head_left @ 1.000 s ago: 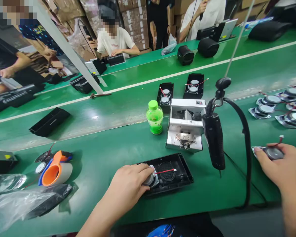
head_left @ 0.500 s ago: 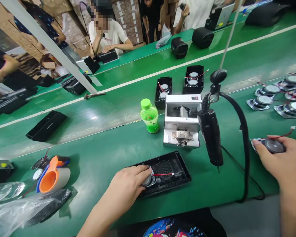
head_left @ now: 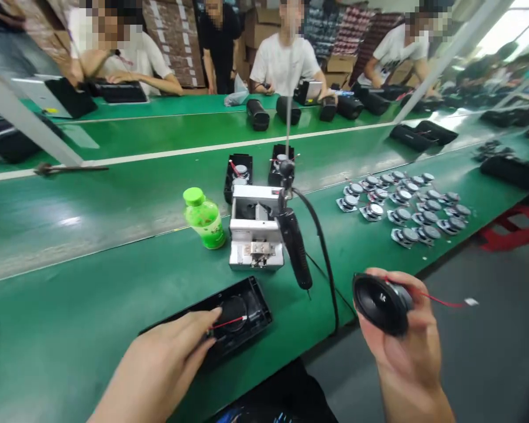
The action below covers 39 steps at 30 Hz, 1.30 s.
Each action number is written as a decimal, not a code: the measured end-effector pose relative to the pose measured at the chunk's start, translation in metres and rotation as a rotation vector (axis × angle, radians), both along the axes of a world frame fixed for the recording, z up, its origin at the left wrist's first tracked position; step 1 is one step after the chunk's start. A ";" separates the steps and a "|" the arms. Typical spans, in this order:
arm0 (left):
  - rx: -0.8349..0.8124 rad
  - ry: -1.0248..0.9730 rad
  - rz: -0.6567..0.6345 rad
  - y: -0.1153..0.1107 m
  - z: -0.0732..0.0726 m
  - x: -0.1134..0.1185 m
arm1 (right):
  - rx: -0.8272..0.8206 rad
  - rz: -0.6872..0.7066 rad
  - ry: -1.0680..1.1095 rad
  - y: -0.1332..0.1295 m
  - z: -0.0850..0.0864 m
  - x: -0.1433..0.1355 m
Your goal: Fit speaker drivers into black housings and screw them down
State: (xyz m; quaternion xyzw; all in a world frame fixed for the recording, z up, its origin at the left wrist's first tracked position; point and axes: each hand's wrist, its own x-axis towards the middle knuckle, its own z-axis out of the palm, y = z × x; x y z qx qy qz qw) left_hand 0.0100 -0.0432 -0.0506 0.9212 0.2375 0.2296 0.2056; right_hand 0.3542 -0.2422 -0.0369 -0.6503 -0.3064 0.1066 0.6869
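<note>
My right hand (head_left: 408, 335) is raised at the bench's near edge, its fingers closed round a round black speaker (head_left: 381, 302). The speaker's cone faces me, and a red wire with a white plug (head_left: 471, 302) trails to the right. My left hand (head_left: 171, 346) reaches over a long black speaker housing (head_left: 258, 305) that lies open side up on the bench. Its fingers are closed over the speaker seated there, which they almost wholly cover. From under them a red lead (head_left: 229, 322) runs across the round grille.
A silver machine (head_left: 255, 226) stands behind the housing, beside a green bottle (head_left: 203, 220). A black electric screwdriver (head_left: 295, 247) hangs with its cable. Several speakers (head_left: 401, 214) stand in rows at right. Two housings (head_left: 238, 167) sit behind the machine. Co-workers (head_left: 286, 59) sit across the line.
My right hand has lifted the speaker off the bench and turned its cone toward me. My left hand stays at the housing. The camera view has swung to the right.
</note>
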 end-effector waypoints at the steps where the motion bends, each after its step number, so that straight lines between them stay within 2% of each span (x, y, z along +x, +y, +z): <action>1: 0.056 0.077 -0.033 -0.002 0.004 0.012 | 0.018 0.103 0.036 -0.001 0.008 -0.013; 3: 0.096 0.269 -0.043 -0.005 0.009 0.032 | 0.010 0.306 0.083 0.002 0.019 -0.033; 5: 0.099 0.411 -0.052 -0.005 0.010 0.044 | -0.026 0.501 0.090 0.009 0.023 -0.046; 8: 0.067 0.448 -0.056 -0.006 0.011 0.046 | -0.075 0.723 0.048 0.024 0.018 -0.057; 11: 0.033 0.413 -0.052 -0.008 0.014 0.036 | -0.111 0.841 -0.033 0.036 0.009 -0.063; 16: -0.009 0.339 0.036 -0.016 0.017 0.009 | -0.148 0.927 -0.282 0.054 0.002 -0.061; 20: -0.022 0.234 0.116 -0.024 0.014 -0.009 | -0.191 0.947 -0.588 0.073 0.008 -0.055; 23: -0.018 0.210 0.138 -0.027 0.012 -0.014 | -0.235 0.992 -0.785 0.093 0.015 -0.054; 28: 0.008 0.302 0.119 -0.024 0.018 -0.016 | -0.392 1.199 -1.010 0.125 0.021 -0.056; 30: 0.009 0.349 0.089 -0.021 0.021 -0.018 | -0.452 1.241 -1.093 0.133 0.021 -0.057; 34: -0.019 0.375 0.041 -0.016 0.023 -0.022 | -0.496 1.251 -1.227 0.140 0.015 -0.061; 39: -0.020 0.375 0.013 -0.011 0.018 -0.023 | -0.483 1.236 -1.338 0.144 0.006 -0.066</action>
